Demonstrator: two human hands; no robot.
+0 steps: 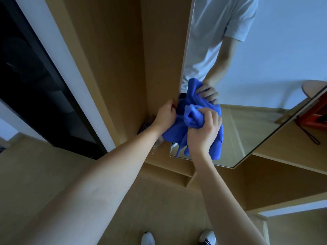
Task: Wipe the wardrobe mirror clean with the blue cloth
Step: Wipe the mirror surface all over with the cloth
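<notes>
My right hand (pixel 205 131) has its fingers curled tight round a bunched, bright blue microfibre cloth (pixel 192 119), which hangs against the lower left part of the tall frameless wardrobe mirror (pixel 256 121). My left hand (pixel 166 115) grips the mirror's left edge where it meets the light brown wooden wardrobe panel (pixel 159 50), with the cloth just beside it. The glass shows a white T-shirt and the cloth's reflection.
</notes>
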